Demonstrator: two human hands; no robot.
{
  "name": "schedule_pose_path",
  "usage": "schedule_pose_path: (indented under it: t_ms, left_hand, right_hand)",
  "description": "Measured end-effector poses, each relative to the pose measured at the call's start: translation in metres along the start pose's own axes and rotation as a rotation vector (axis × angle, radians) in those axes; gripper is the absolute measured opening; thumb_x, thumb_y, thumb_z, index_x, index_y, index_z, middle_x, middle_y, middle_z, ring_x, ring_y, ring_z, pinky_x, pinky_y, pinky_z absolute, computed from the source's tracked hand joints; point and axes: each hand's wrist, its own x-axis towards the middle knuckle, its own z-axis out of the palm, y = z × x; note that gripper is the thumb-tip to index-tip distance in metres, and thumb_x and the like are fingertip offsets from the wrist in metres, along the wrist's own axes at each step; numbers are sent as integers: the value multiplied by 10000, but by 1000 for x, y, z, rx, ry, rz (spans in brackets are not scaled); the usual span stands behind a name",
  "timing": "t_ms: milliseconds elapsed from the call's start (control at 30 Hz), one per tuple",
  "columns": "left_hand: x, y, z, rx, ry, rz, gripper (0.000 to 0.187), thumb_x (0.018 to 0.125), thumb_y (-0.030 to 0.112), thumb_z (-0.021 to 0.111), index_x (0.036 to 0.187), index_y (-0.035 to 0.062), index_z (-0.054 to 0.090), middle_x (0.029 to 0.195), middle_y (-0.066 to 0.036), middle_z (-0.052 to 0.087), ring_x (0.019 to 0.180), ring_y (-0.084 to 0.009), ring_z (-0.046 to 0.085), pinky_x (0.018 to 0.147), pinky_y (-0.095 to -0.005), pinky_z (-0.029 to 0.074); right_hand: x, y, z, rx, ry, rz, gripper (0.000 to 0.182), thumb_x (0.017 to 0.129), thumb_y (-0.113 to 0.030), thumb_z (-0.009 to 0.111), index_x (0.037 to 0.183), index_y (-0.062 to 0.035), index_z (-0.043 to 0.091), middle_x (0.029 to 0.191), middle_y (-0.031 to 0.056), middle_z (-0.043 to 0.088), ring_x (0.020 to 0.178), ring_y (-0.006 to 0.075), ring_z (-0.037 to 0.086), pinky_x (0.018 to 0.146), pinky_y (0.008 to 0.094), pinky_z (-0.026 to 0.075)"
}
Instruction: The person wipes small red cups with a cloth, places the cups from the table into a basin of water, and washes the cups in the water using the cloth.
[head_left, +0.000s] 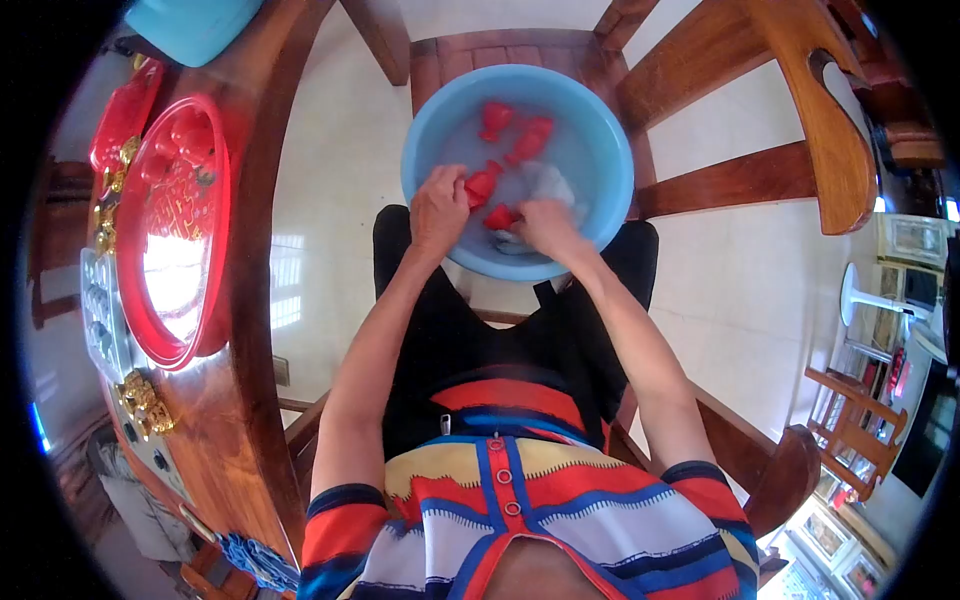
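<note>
A light blue basin [617, 150] of cloudy water sits in front of my knees. My left hand [438, 210] is at its left side, fingers closed around a small red vase-shaped piece [482, 184]. Inside the basin on the right, my right hand [550, 228], slightly blurred, is closed on a wet whitish cloth [548, 186], part of which shows below the fingers. Against its fingertips is another red piece [501, 217], mostly hidden. Farther back in the water lie two more, a red vase-shaped piece [495, 119] and a longer red piece [531, 139].
The basin rests on a wooden stool [470, 55]. At left, a wooden table [245, 420] holds a red tray [222, 250] with red pieces in it, gold ornaments [145, 402] and a clear plastic tray [100, 310]. A wooden chair arm [845, 150] stands at right.
</note>
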Motion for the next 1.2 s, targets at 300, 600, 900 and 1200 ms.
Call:
schedule_pose_path:
  t_ms: [300, 600, 900, 1200]
  left_hand:
    - [-5, 2, 0, 148, -84, 32, 159, 816, 107, 508, 950, 66, 583, 892, -125, 595, 807, -338, 587, 672, -443, 473]
    - [-4, 5, 0, 223, -200, -15, 171, 831, 139, 511, 967, 70, 588, 946, -115, 614, 842, -326, 595, 701, -427, 471]
    - [-6, 5, 0, 195, -207, 20, 147, 826, 152, 527, 925, 64, 593, 920, -118, 631, 849, -319, 601, 700, -419, 476]
    - [-4, 2, 6, 74, -225, 1, 160, 788, 161, 543, 909, 75, 604, 886, -151, 627, 808, -351, 600, 714, -453, 471]
  right_hand:
    - [-7, 24, -18, 74, -162, -6, 232, 729, -230, 628, 895, -72, 657, 841, 177, 635, 828, 332, 607, 733, 428, 466]
    - [-14, 39, -27, 35, -375, 38, 338, 754, -306, 611, 966, -44, 643, 960, 176, 634, 948, 336, 587, 814, 433, 450]
    - [-14, 37, -26, 15, -411, 25, 430, 702, -264, 618, 1085, -69, 601, 977, 165, 631, 955, 311, 586, 821, 383, 453]
    - [-4, 35, -17, 260, -368, 29, 520, 753, -517, 590, 1038, -83, 625, 1006, 159, 629, 975, 329, 576, 826, 398, 425]
